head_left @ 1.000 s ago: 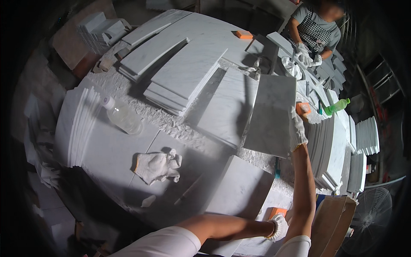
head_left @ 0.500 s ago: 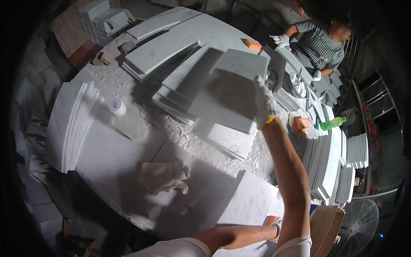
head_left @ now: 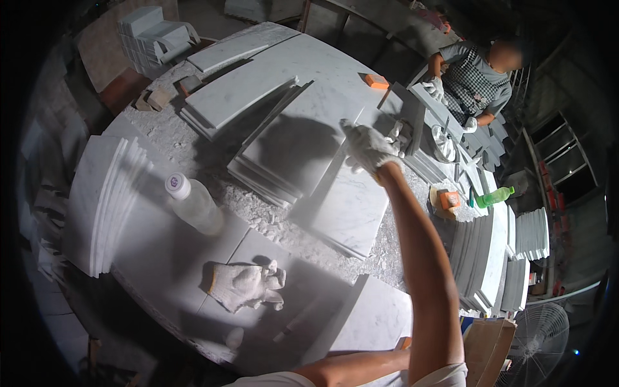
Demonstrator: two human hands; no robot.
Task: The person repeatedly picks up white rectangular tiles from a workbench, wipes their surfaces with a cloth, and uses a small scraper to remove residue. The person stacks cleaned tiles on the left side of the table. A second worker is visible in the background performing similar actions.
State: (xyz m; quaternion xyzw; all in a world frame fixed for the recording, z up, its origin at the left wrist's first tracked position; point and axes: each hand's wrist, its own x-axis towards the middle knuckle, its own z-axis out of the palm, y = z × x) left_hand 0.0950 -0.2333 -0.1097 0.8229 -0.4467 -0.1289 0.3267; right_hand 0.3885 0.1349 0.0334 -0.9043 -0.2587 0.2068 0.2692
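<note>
My right hand (head_left: 373,149), in a white knit glove, reaches over the middle of the table. Its fingers are stretched out, and the tips meet the right edge of a grey-white stone slab (head_left: 293,138) on top of a short stack. Just below the hand lies another pale slab (head_left: 351,209). My left forearm (head_left: 351,367) crosses the lower edge toward the right; its hand is hidden behind my right forearm. An orange block (head_left: 404,343) shows partly beside it, near a slab (head_left: 367,319) close to me. An empty white glove (head_left: 245,286) lies at near left.
A clear bottle (head_left: 196,206) with a white cap stands at left, near leaning slabs (head_left: 103,200). Stone debris (head_left: 267,219) covers the table's middle. A co-worker (head_left: 474,80) in a checked apron works at far right. A green bottle (head_left: 495,197), upright slabs (head_left: 477,258) and a fan (head_left: 535,342) are at right.
The slab that my right hand held by its edge has moved left and now lies on the stack. My right hand followed leftward, its grip loosened. My left hand has passed out of sight.
</note>
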